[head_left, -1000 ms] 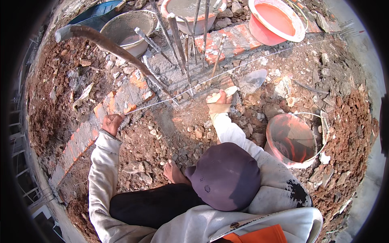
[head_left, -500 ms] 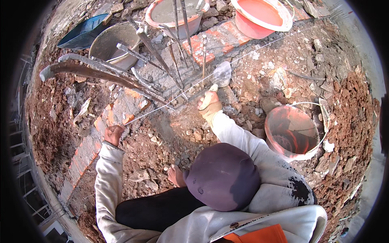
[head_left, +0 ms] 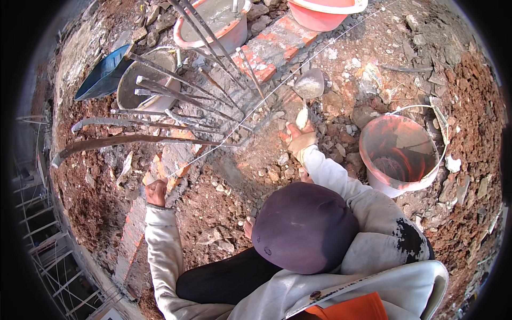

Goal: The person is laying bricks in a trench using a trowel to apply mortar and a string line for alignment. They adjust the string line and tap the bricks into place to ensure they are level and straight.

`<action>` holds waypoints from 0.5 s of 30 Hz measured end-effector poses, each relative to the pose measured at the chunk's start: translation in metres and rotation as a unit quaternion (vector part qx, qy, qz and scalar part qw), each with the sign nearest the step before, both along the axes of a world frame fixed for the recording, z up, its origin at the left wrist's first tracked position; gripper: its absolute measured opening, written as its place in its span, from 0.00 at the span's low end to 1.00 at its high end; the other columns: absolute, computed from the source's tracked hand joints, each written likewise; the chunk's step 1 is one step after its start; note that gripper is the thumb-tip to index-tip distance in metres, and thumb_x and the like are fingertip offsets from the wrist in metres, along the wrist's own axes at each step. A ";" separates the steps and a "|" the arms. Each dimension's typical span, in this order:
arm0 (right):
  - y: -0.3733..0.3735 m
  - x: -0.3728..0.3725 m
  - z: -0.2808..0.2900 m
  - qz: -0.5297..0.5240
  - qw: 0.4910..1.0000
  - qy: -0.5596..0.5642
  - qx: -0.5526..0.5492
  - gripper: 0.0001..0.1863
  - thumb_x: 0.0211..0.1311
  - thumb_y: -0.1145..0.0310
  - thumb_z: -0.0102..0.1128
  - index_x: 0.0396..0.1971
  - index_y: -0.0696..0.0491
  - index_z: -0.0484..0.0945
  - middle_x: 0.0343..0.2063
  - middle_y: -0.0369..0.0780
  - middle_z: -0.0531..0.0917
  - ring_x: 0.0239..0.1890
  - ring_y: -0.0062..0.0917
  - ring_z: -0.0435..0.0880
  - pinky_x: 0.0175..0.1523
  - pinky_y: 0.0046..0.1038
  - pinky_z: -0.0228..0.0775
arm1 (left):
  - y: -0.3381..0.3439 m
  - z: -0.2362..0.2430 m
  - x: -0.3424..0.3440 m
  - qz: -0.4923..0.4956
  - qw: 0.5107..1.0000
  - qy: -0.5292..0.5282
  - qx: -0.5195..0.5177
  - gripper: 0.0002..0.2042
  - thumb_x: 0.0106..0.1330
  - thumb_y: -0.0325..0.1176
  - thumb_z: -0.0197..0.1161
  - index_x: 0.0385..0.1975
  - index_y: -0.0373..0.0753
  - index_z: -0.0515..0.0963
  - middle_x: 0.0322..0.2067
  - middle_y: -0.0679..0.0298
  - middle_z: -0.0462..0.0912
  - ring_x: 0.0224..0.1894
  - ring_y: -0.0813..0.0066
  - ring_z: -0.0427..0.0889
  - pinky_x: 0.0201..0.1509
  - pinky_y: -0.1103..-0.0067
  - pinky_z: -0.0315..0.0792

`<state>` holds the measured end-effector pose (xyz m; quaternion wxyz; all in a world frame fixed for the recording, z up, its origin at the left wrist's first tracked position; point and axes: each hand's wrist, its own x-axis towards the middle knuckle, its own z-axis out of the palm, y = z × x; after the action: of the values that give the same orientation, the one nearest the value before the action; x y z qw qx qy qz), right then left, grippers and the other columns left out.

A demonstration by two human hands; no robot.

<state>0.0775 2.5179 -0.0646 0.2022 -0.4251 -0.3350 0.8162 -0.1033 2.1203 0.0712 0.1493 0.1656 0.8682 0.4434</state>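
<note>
Hands (head_left: 301,137) apart, trowel (head_left: 309,85) in right

The work was looked down on by one wide fisheye camera worn on the person's head, with the sleeves (head_left: 162,242) let in from the lower edge. The left hand (head_left: 156,192) and the right hand (head_left: 295,134) were seen from above and fairly near, with the ground (head_left: 234,184) spread around them. The red tub (head_left: 320,20), farther off, was cut by the upper edge.
</note>
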 end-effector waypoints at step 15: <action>0.014 -0.010 0.031 0.005 0.992 -0.035 -0.117 0.14 0.56 0.55 0.51 0.35 0.48 0.62 0.22 0.38 0.69 0.17 0.24 0.69 0.19 0.27 0.61 | 0.005 0.093 0.021 -0.048 0.979 -0.045 0.193 0.17 0.58 0.28 0.51 0.08 0.40 0.56 0.07 0.70 0.56 0.09 0.82 0.53 0.12 0.82 0.50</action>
<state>0.0671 2.5323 -0.0336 0.1352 -0.4728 -0.2459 0.8353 -0.0820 2.1249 0.1639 0.1745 0.2130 0.7494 0.6021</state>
